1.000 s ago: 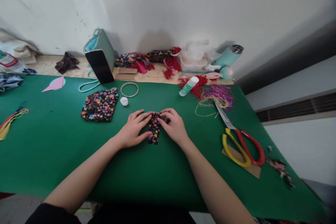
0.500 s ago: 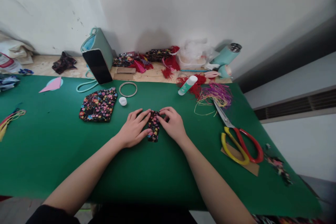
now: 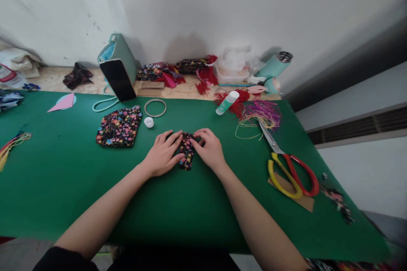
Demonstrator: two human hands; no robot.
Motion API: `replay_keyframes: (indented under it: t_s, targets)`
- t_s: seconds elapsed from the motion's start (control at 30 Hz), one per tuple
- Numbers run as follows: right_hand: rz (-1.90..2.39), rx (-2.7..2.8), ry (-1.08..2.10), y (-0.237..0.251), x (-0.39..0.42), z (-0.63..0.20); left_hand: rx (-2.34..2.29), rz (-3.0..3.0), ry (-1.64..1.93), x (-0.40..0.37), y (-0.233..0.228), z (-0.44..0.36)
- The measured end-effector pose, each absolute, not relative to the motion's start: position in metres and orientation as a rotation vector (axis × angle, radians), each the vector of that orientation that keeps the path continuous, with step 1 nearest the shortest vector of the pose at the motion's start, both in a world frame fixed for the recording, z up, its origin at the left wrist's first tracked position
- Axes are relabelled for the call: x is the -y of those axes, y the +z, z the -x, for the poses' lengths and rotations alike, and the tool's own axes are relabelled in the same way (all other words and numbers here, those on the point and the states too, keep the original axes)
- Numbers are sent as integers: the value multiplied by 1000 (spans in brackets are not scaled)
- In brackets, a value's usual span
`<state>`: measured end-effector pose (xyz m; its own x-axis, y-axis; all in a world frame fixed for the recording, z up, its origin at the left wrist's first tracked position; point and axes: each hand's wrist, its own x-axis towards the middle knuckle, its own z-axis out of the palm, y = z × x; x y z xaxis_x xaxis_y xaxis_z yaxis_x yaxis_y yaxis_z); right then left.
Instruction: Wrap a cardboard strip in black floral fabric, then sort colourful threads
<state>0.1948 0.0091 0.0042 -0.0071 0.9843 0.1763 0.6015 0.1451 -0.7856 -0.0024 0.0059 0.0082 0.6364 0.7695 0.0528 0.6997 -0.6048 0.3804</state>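
Observation:
A small, narrow piece of black floral fabric (image 3: 186, 152) lies on the green table between my hands. My left hand (image 3: 163, 154) rests flat at its left side, fingers stretched out and apart; fingertips touch the upper left edge and the thumb lies on the lower part. On the other side, my right hand (image 3: 208, 148) has its fingers bent, thumb and fingers closed on the upper right edge. Its underside is hidden. To the left lies a larger black floral fabric piece (image 3: 119, 128), near a white cap (image 3: 149, 122) and a roll of tape (image 3: 155, 108).
A glue stick (image 3: 227, 103) lies beyond my right hand. Scissors (image 3: 281, 156) with red and yellow handles rest on cardboard (image 3: 307, 204), by purple and yellow threads (image 3: 262, 115). A phone (image 3: 118, 80) leans on a mint case; a bottle (image 3: 276, 65) stands at the back.
The fabric piece's lower end has shifted very slightly upward, and the right fingers have moved a touch with it. Everything else stays in place.

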Motion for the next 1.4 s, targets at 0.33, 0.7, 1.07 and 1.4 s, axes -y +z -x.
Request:
replay_keyframes:
  t_s: [0.33, 0.7, 1.07, 1.4]
  targets:
    - [1551, 1681, 654, 4, -9, -195, -1200, -2546, 303, -5, 6, 1]
    - [1481, 2027, 377, 14, 0, -202, -1036, -2551, 466, -3, 8, 8]
    - [1293, 2337, 243, 12, 0, -209, -939, -2642, 354, -1, 10, 9]
    - [1299, 2406, 285, 13, 1, -214, -941, -2659, 332, 0, 11, 9]
